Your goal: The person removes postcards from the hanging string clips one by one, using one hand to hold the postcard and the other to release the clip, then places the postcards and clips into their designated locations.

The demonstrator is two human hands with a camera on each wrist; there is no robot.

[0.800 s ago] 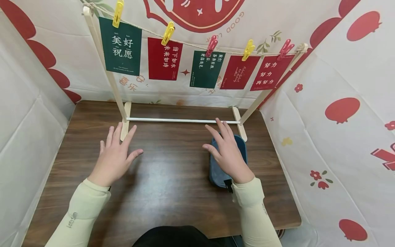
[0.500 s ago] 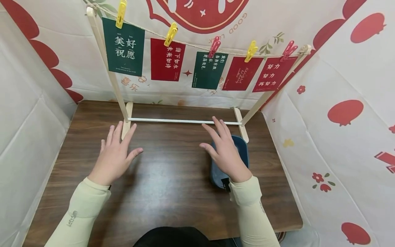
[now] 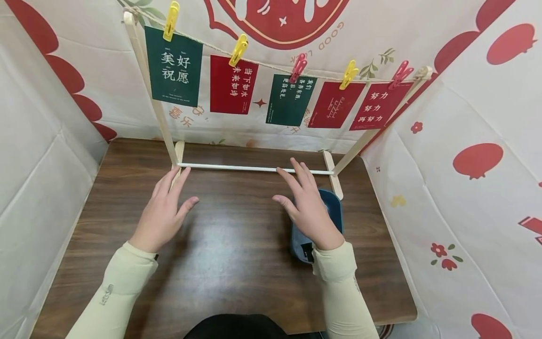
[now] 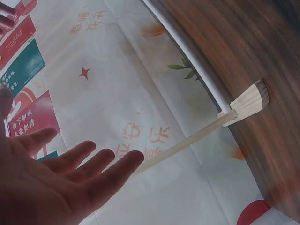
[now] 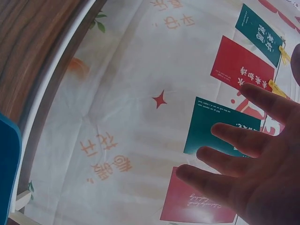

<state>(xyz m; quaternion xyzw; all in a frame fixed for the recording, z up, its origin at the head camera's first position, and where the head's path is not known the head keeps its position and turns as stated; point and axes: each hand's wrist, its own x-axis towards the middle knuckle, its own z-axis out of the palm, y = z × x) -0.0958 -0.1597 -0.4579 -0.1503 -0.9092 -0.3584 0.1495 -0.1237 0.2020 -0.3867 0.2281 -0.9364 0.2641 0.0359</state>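
Note:
Both hands hover over the table with fingers spread and nothing held. My left hand (image 3: 161,212) is near the left foot of a wooden stand (image 3: 146,70). Over a blue tray (image 3: 334,207) hangs my right hand (image 3: 311,207), hiding part of it. A string between the stand's posts carries a green card (image 3: 174,89), a red card (image 3: 228,101), another green card (image 3: 283,110) and more red cards at the right. Yellow clothespins (image 3: 171,21) and pink clothespins (image 3: 298,68) clip them. In the right wrist view my right hand (image 5: 253,164) shows straight fingers before the cards.
A white rod (image 3: 237,167) joins the stand's feet low across the back of the brown table (image 3: 237,282). Printed white cloth (image 3: 444,197) walls the table at the back and both sides. The right stand foot (image 3: 334,183) is just behind the tray.
The head view has shifted slightly, so the stand and cards sit a little further right and lower. My left hand has turned slightly, its fingers closer together; the right moved slightly left against the tray.

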